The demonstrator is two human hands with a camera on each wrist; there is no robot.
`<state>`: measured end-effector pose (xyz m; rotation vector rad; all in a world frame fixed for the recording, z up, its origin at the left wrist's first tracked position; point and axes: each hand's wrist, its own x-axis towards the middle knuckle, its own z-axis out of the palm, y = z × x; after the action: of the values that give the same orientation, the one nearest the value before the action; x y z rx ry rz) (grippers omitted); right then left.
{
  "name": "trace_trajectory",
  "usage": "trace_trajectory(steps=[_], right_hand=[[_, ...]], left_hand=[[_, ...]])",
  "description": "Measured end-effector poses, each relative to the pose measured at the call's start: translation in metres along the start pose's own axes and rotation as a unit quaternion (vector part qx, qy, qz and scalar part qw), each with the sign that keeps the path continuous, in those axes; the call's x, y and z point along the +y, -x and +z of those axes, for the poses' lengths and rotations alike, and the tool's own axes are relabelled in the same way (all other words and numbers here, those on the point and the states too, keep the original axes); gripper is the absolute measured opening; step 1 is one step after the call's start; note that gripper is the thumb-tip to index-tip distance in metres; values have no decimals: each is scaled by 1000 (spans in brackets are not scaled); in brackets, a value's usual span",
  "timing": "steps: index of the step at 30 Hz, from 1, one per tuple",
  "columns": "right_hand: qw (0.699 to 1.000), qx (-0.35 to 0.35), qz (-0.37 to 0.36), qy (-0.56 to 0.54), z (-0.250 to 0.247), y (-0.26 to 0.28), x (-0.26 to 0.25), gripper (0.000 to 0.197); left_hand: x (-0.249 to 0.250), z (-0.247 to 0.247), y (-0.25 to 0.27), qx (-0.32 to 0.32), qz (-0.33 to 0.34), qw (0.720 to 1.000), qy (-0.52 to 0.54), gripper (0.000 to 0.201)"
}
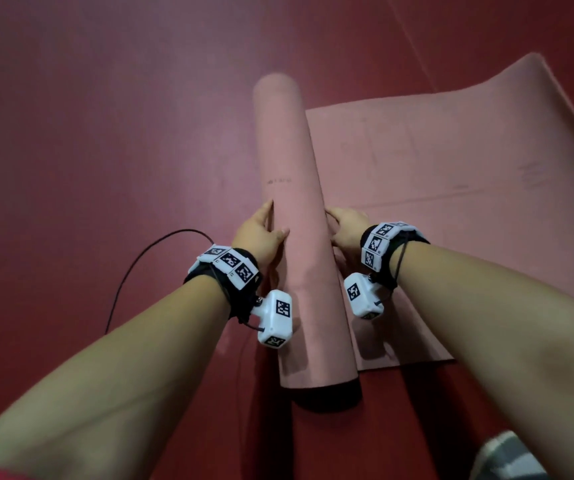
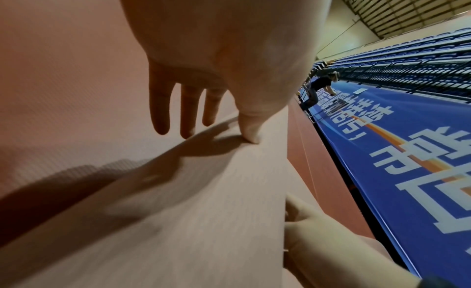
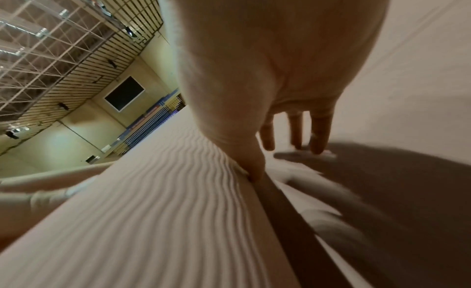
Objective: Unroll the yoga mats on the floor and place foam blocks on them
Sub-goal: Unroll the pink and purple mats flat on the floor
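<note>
A pink yoga mat lies on the red floor, partly unrolled. Its rolled part runs away from me in the middle, and the flat part spreads to the right with its far end curled up. My left hand rests on the roll's left side, fingers straight and thumb on top. My right hand sits on the right side at the crease; its thumb presses into the roll and its fingers reach down to the flat mat. No foam block is in view.
A black cable loops over the floor left of my left wrist. A grey-and-white object shows at the bottom right. Far off, another person bends over by a blue banner and rows of seats.
</note>
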<state>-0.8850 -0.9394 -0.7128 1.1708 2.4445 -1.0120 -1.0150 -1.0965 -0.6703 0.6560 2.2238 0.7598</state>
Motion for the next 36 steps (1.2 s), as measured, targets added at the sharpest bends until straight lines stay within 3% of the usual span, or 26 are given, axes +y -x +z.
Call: trace_trajectory(steps=[3, 6, 11, 15, 17, 21, 23, 26, 27, 30, 33, 34, 36], right_hand=[[978, -21, 10, -208, 10, -4, -17, 61], [966, -31, 32, -256, 11, -3, -36, 57], [933, -41, 51, -355, 15, 0, -62, 51], [946, 15, 20, -323, 24, 0, -77, 43], [950, 2, 21, -313, 31, -3, -85, 41], [924, -101, 73, -361, 44, -1, -108, 85], [937, -119, 84, -316, 59, -2, -131, 82], [958, -100, 84, -255, 80, -8, -173, 131], [967, -91, 87, -222, 87, -10, -187, 135], [982, -68, 102, -143, 99, -9, -215, 125], [992, -54, 50, -106, 104, -9, -226, 128], [993, -46, 26, -107, 103, -9, -228, 121], [992, -15, -28, -122, 102, -15, -228, 81]], left_hand=[[-13, -17, 7, 31, 17, 999, -29, 60], [-19, -28, 17, 41, 34, 998, -32, 61], [-34, -36, 24, 1, -3, 1000, -20, 92], [-45, -47, 25, 13, -5, 1000, -6, 90], [-48, -56, 25, 21, 10, 999, -29, 81], [-57, -76, 29, 36, 0, 999, -38, 69], [-67, -85, 35, 46, -7, 997, -62, 73], [-79, -97, 44, 31, 17, 994, -103, 89], [-84, -101, 46, 22, 14, 994, -105, 93], [-101, -112, 48, 10, -26, 997, -75, 103], [-113, -121, 52, 3, -61, 996, -63, 110], [-115, -124, 53, 1, -77, 995, -62, 112], [-117, -132, 51, 3, -121, 991, -49, 114]])
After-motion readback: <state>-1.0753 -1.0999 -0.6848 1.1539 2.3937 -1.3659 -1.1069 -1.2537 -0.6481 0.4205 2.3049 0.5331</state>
